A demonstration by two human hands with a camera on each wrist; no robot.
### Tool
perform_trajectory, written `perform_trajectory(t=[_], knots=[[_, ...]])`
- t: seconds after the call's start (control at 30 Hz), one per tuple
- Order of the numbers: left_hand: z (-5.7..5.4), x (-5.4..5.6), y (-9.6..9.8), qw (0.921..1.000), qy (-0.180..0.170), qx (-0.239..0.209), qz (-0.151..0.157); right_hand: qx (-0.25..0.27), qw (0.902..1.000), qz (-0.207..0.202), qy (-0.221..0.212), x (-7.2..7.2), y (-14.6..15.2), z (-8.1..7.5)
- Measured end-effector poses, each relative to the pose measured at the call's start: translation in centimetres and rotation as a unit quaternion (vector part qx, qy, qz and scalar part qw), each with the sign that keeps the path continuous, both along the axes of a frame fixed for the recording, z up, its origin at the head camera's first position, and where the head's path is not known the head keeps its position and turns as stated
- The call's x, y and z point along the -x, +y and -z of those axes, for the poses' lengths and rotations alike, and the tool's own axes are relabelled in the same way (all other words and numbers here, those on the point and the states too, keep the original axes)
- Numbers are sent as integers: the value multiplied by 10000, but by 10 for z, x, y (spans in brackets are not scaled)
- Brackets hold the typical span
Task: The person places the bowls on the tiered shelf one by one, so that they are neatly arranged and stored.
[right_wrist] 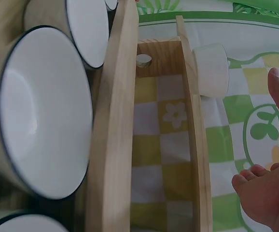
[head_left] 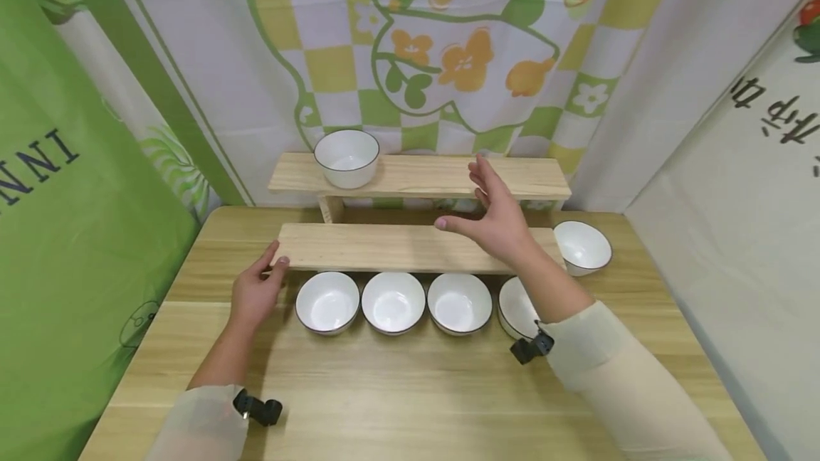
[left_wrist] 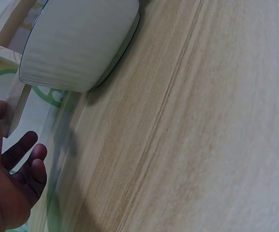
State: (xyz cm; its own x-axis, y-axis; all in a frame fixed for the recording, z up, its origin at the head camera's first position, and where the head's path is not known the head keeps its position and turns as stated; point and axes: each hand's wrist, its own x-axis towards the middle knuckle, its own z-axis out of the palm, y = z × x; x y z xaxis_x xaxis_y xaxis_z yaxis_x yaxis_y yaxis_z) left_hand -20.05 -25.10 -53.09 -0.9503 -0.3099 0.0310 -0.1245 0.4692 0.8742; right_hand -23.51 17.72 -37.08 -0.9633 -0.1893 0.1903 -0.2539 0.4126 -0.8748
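Observation:
A two-step wooden shelf stands on the table, with a lower board (head_left: 365,246) in front of a raised upper board (head_left: 429,175). My left hand (head_left: 253,294) is at the lower board's left end, its thumb and a finger touching the edge; in the left wrist view its other fingers (left_wrist: 37,169) are loosely bent and hold nothing. Thumb and fingers spread apart, my right hand (head_left: 500,230) hovers over the lower board, holding nothing. One white dark-rimmed bowl (head_left: 347,162) sits on the upper board's left part. Several matching bowls (head_left: 393,302) line the shelf's front.
Another white bowl (head_left: 583,246) stands on the table by the shelf's right end. My right forearm partly covers the rightmost front bowl (head_left: 515,304). A patterned curtain (head_left: 442,34) hangs behind the shelf, and cloths enclose the wooden table (head_left: 384,397) on both sides.

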Motion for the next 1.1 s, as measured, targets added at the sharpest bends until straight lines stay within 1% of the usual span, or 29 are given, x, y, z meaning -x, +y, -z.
perform_trajectory(t=[0.27, 0.43, 0.53, 0.7, 0.9, 0.97, 1.1], knots=[[2, 0, 0, 9999, 4, -145, 62, -293, 9990, 297, -147, -32, 48, 17], [4, -1, 2, 9998, 57, -163, 92, -150, 9989, 436, -32, -54, 75, 31], [4, -1, 2, 9999, -15, -104, 116, -237, 9985, 486, 27, -65, 90, 42], [3, 0, 3, 9998, -103, -53, 140, -445, 9974, 558, 51, -82, 107, 62], [0, 0, 5, 9996, -127, -157, 188, -895, 9921, 876, 36, -104, 123, 82], [0, 0, 4, 9996, -151, -175, 129, -974, 9908, 935, 8, -110, 126, 90], [2, 0, 1, 9995, -176, -246, 2, -939, 9901, 1040, -93, -119, 132, 109]])
